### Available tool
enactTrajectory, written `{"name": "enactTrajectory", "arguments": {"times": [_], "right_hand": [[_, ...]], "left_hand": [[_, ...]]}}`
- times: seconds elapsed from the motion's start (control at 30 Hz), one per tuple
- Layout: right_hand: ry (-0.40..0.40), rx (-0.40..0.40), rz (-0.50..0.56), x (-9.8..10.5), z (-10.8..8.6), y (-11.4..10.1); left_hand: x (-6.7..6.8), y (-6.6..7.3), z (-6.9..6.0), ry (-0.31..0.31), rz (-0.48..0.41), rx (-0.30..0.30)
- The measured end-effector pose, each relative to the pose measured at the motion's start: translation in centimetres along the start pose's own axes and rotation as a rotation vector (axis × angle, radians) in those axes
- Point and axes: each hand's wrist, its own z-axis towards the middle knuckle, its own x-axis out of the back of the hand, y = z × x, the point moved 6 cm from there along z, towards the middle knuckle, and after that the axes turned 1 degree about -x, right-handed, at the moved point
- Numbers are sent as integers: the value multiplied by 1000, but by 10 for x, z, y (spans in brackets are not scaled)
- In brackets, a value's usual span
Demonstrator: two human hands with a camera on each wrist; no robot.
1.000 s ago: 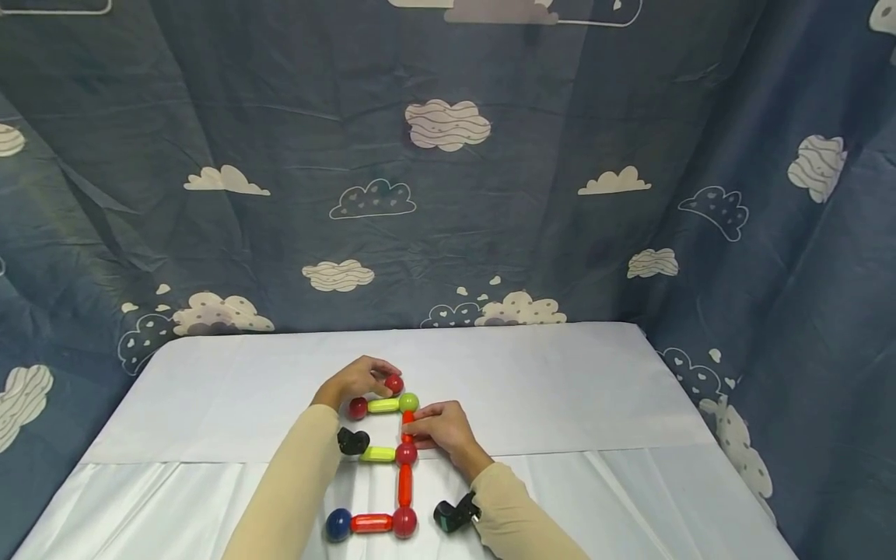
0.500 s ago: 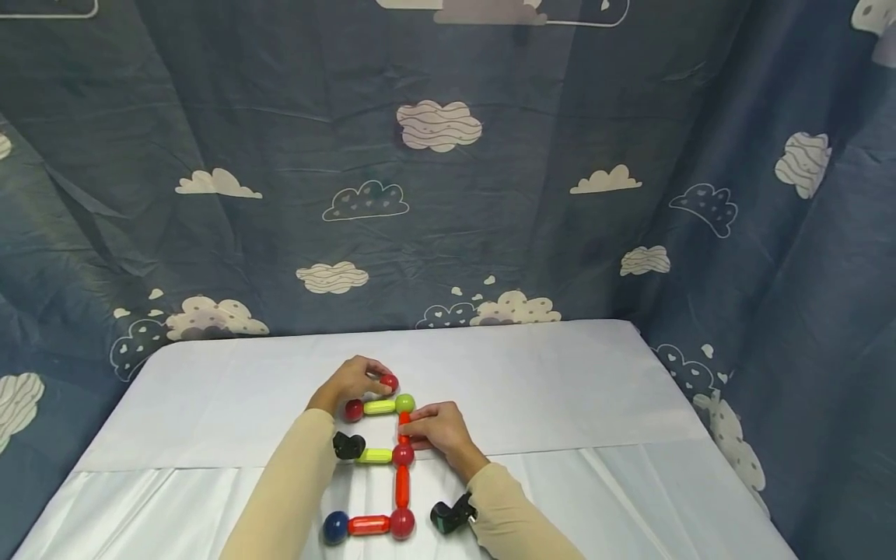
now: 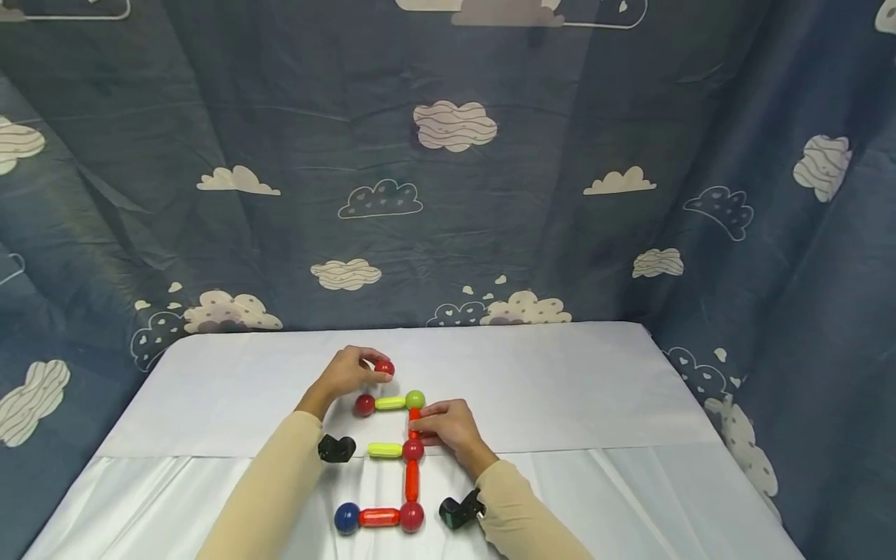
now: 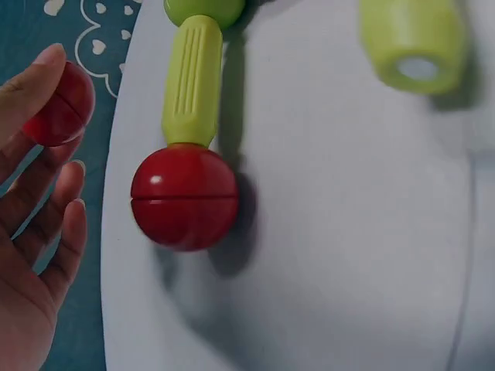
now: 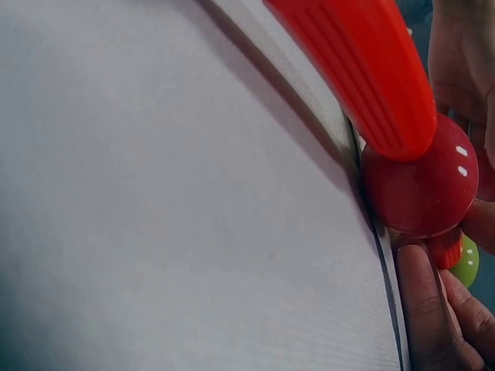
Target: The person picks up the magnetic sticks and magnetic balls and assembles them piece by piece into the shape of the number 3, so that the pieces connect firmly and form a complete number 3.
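My left hand pinches a loose red ball between thumb and fingers, raised behind the built shape; the left wrist view shows this held ball at the left edge. My right hand grips the upper red rod, which joins a green ball to a middle red ball. From the green ball a yellow-green rod runs left to a dark red ball. Another yellow-green rod leaves the middle ball; its free end has a pale tip.
Below, a red rod leads to a corner red ball. A further red rod links that corner to a blue ball. Everything lies on a white-covered table, with a cloud-print curtain behind.
My left hand has carried the loose red ball left and back, away from the green ball. The right hand keeps its grip on the rod. The head view has shifted slightly.
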Motion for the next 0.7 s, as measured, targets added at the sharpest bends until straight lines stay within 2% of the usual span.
{"name": "enactTrajectory", "arguments": {"times": [0.1, 0.3, 0.37, 0.53, 0.7], "right_hand": [[6, -8, -5, 1, 0, -1], [9, -6, -14, 1, 0, -1], [11, -3, -12, 1, 1, 0], [7, -6, -12, 0, 1, 1], [5, -6, -10, 0, 0, -1]], "left_hand": [[4, 3, -8, 6, 5, -16], [6, 1, -29, -18, -5, -11], [6, 0, -37, -19, -15, -36], [5, -8, -59, -17, -37, -101], [1, -21, -78, -5, -42, -100]]}}
